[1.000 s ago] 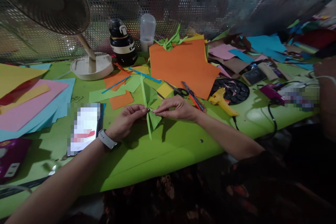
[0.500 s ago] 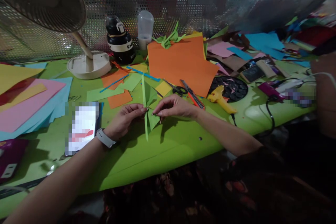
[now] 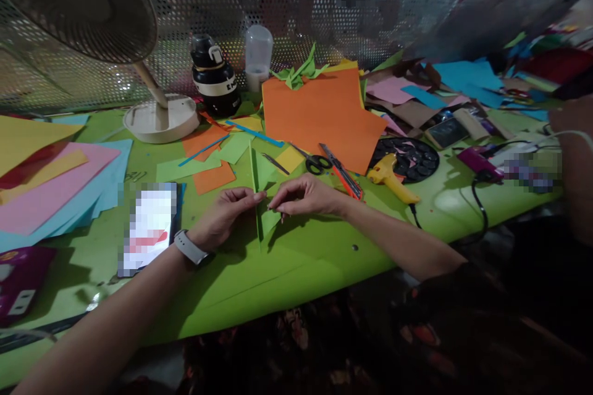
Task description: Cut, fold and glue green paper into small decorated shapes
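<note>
A green folded paper piece (image 3: pixel 267 223) with pointed ends stands between my two hands above the green table. My left hand (image 3: pixel 227 213) pinches it near the middle between thumb and fingers; a pale watch band (image 3: pixel 189 248) circles that wrist. On the other side, my right hand (image 3: pixel 306 196) has its fingertips closed together at the paper's right edge. Something small shows at those fingertips, too small to name. Just beyond the hands lie black scissors (image 3: pixel 317 164), an orange cutter knife (image 3: pixel 343 174) and green and orange paper scraps (image 3: pixel 214 178).
A fan (image 3: pixel 162 120), black bottle (image 3: pixel 215 83) and clear container (image 3: pixel 258 55) stand behind. A phone (image 3: pixel 151 228) and coloured sheets (image 3: pixel 60 191) lie left. Orange sheets (image 3: pixel 319 114), a yellow glue gun (image 3: pixel 393 179) and a black round tray (image 3: pixel 428 157) sit right.
The whole view has shifted slightly, so things appear a little lower and further right. Both hands stay at the green paper, which has turned a little.
</note>
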The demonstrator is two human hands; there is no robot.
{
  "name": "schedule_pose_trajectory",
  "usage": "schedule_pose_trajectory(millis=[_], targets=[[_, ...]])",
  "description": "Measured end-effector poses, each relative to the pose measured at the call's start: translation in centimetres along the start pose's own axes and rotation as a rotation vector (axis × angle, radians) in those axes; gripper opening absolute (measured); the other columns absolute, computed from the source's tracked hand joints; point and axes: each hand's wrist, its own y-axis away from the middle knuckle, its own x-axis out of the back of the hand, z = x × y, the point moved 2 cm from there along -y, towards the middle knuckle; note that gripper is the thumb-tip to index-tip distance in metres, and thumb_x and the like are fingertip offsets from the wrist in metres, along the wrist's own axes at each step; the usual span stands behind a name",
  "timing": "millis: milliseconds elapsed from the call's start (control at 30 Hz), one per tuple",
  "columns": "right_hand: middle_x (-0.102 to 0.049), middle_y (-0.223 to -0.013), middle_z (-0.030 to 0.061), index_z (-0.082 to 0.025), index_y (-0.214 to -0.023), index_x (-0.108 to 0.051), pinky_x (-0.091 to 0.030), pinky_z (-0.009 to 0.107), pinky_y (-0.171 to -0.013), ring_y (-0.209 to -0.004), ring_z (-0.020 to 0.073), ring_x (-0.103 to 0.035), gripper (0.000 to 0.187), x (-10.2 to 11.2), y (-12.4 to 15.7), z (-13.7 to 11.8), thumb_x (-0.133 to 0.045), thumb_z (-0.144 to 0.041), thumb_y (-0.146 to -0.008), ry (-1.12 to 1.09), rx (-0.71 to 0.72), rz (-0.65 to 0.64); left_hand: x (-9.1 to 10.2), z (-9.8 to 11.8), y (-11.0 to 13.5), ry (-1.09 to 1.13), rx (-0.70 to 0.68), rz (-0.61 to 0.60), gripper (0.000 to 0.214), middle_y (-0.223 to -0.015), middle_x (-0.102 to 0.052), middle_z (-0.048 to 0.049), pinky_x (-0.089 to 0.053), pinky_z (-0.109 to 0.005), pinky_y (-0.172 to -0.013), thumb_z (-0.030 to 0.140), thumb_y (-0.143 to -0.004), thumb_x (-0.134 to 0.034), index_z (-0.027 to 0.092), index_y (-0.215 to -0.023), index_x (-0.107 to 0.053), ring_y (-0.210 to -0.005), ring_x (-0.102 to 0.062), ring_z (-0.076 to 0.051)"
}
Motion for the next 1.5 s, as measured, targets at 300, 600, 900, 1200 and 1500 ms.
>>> schedule_pose_trajectory(millis=[300, 600, 900, 1200, 1500], targets=[[-0.067, -0.076, 0.0012, -0.012, -0.088, -0.071, -0.054, 0.022, -0.066, -0.066, 0.0086, -0.064, 0.013, -0.2, -0.1, 0.0, -0.067, -0.015, -0.076, -0.006, -0.004, -0.013, -0.4, 0.3, 0.1, -0.119, -0.009, 0.011, 0.031, -0.048, -0.047, 0.0049, -0.024, -0.018, -0.037, 0.034, -0.066, -0.079, 0.016, -0.057, -0.056, -0.04, -0.037, -0.004], [-0.06, -0.072, -0.002, -0.015, -0.088, -0.055, -0.052, 0.02, -0.05, -0.057, 0.0076, -0.061, 0.02, -0.2, -0.5, -0.5, -0.063, -0.032, -0.084, 0.074, -0.054, 0.119, -0.5, 0.6, 0.1, -0.17, -0.104, 0.095, 0.033, -0.05, -0.047, 0.0052, -0.022, -0.02, -0.04, 0.036, -0.067, -0.079, 0.016, -0.056, -0.054, -0.042, -0.035, -0.004], [-0.061, -0.059, -0.0029, -0.014, -0.076, -0.055, -0.049, 0.018, -0.047, -0.046, 0.0056, -0.057, 0.026, -1.2, -0.4, -0.3, -0.062, -0.037, -0.086, 0.062, -0.248, 0.011, -0.5, 0.4, 0.1, -0.196, -0.145, 0.076, 0.029, -0.052, -0.047, 0.0047, -0.022, -0.021, -0.041, 0.032, -0.068, -0.078, 0.016, -0.057, -0.056, -0.045, -0.036, -0.005], [-0.06, -0.059, -0.0039, -0.014, -0.076, -0.054, -0.049, 0.018, -0.049, -0.048, 0.006, -0.058, 0.017, -1.4, -0.4, -0.4, -0.058, -0.025, -0.089, 0.052, -0.244, -0.001, -0.5, 0.4, 0.1, -0.229, -0.137, 0.048, 0.031, -0.05, -0.044, 0.005, -0.019, -0.022, -0.04, 0.034, -0.068, -0.078, 0.017, -0.056, -0.056, -0.043, -0.032, -0.005], [-0.056, -0.059, -0.0056, -0.014, -0.074, -0.053, -0.05, 0.018, -0.05, -0.047, 0.0042, -0.055, 0.016, -1.5, -0.3, -0.9, -0.054, -0.019, -0.09, 0.077, -0.235, 0.003, -0.2, 0.3, 0.0, -0.154, -0.087, -0.018, 0.023, -0.056, -0.05, 0.0027, -0.028, -0.021, -0.042, 0.03, -0.07, -0.076, 0.017, -0.062, -0.059, -0.047, -0.04, -0.007]])
